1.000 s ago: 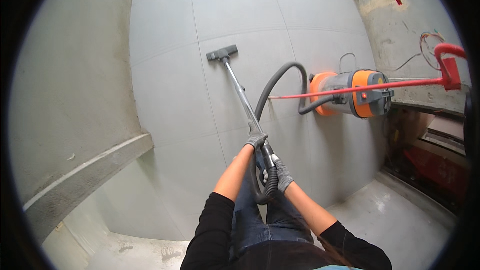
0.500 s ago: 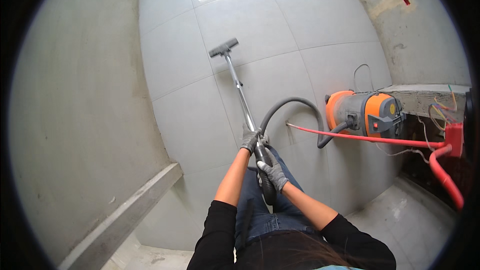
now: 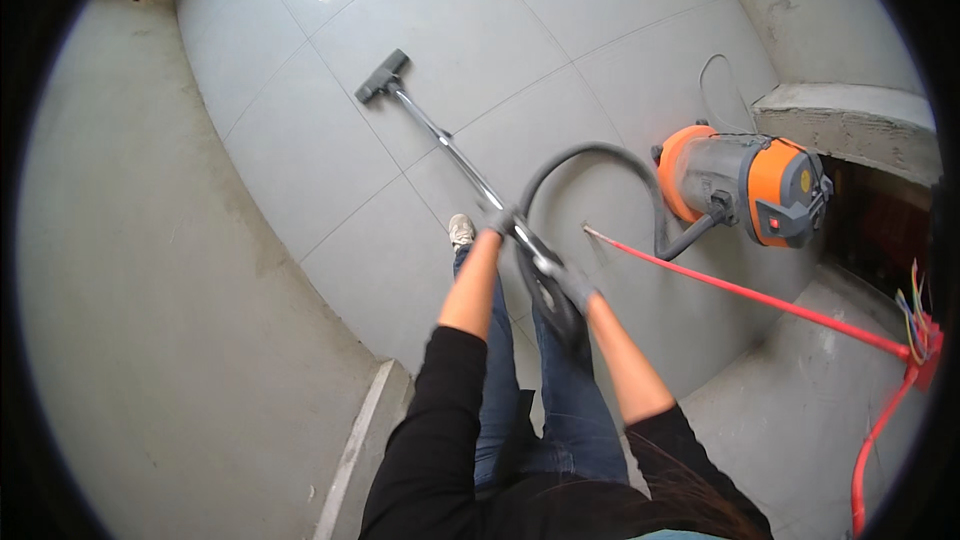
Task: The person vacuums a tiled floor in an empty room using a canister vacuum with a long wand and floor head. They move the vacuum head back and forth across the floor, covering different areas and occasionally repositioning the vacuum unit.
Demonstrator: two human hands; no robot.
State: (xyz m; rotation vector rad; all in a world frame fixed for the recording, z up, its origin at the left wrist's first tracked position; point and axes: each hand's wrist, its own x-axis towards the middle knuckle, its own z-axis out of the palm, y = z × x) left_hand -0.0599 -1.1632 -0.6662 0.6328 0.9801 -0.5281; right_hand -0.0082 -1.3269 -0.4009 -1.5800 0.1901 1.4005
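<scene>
Change: swung further left since the earlier frames; floor head [image 3: 382, 75] pushed farther out from the hands, canister [image 3: 748, 183] brought nearer the right side.
Left hand [image 3: 499, 221]: gloved, closed round the metal wand [image 3: 448, 150], forward grip.
Right hand [image 3: 573, 285]: gloved, wrapped round the handle end where the hose [image 3: 585, 154] joined, just behind the left hand.
Wand position: ran ahead and leftward from the left hand, down to the floor head resting on the grey tiles [image 3: 560, 0].
Handling: looked stiff and fairly light; probably best taken as held, one hand on the tube, one at the handle. Hose soft and bendy, likely to drag and tug.
Canister: orange and grey, lying on its side to the right of the right hand, probably heavy; thin cord looped beyond it.
In the way: red pipe [image 3: 750, 295] slanting across the floor right of the right hand, near the hose; loose coloured wires at its far end; concrete ledge beyond the canister; low kerb [image 3: 362, 440] near the left elbow.
Shoe [image 3: 461, 231]: just beside the left hand, under the wand.
</scene>
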